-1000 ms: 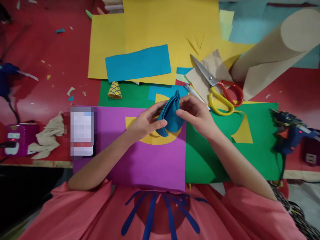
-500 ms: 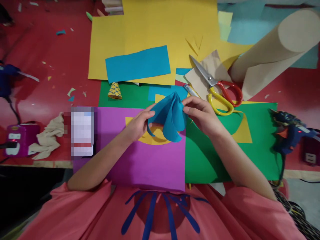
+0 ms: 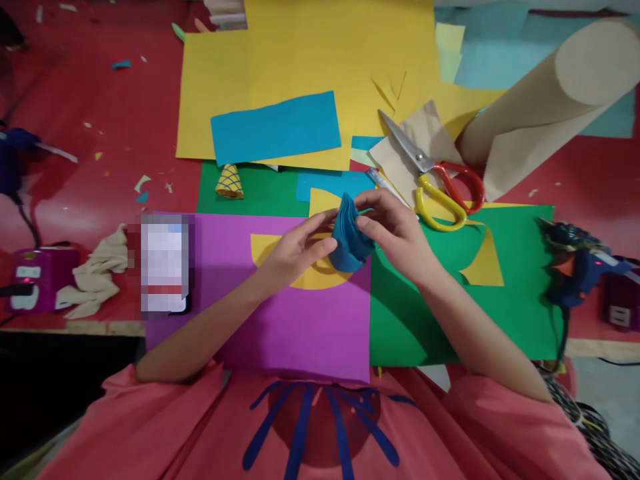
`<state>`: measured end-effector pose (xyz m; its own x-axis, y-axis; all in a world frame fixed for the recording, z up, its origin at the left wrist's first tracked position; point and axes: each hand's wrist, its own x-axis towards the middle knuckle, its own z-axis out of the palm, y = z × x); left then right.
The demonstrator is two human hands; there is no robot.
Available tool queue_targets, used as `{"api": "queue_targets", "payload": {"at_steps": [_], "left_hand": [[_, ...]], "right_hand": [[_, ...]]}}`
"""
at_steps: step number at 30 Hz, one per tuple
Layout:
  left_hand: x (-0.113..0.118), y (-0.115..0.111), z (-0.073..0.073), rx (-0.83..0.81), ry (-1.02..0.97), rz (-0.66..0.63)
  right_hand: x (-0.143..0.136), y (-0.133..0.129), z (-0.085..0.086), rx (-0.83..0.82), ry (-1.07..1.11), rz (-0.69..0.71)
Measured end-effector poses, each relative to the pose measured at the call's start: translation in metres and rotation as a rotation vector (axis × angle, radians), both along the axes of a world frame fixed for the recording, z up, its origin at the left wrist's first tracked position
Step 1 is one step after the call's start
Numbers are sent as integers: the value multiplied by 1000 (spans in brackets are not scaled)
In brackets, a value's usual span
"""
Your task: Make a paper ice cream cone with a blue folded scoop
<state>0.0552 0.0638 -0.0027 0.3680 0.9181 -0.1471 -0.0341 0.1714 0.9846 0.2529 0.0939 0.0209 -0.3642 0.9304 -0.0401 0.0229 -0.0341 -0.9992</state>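
A blue piece of craft foam or felt (image 3: 351, 240), gathered into tight folds that rise to a point, sits between my two hands. My left hand (image 3: 305, 250) presses its left side, thumb in front and fingers behind. From the right, my right hand (image 3: 393, 227) pinches the folds between thumb and fingers. Below lies a yellow curved piece (image 3: 320, 277), partly covered by my hands, on a purple sheet (image 3: 310, 333). Scissors (image 3: 423, 160) with one red and one yellow handle lie open beyond my right hand. A small yellow cone with blue lines (image 3: 230, 182) stands farther left.
A blue strip (image 3: 277, 128) lies on large yellow sheets (image 3: 310, 47). A beige roll (image 3: 540, 93) rests at the back right. Glue guns lie at the right (image 3: 585, 267) and left (image 3: 15, 153). A phone (image 3: 165, 267) is by the purple sheet; a green sheet (image 3: 425, 320) adjoins it.
The blue piece has gone from a loosely flared, draped shape to a compact folded bundle. My left hand has moved right, closer to my right hand.
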Motion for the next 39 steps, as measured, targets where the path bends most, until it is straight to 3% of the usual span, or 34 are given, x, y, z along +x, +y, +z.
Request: {"api": "queue_targets", "payload": {"at_steps": [10, 22, 26, 29, 34, 39], "left_hand": [[3, 0, 17, 42, 96, 29], [-5, 4, -9, -7, -66, -23], [-5, 5, -6, 3, -22, -19], [-4, 4, -1, 76, 44, 3], [-1, -4, 0, 237, 71, 112], [-1, -11, 0, 408, 208, 72]], "right_hand": [[-8, -2, 5, 97, -60, -50], [-4, 7, -4, 211, -115, -103], [-4, 9, -2, 452, -284, -184], [-4, 5, 4, 585, -360, -144], [-6, -7, 8, 624, -343, -99], [-7, -14, 1, 681, -332, -68]]}}
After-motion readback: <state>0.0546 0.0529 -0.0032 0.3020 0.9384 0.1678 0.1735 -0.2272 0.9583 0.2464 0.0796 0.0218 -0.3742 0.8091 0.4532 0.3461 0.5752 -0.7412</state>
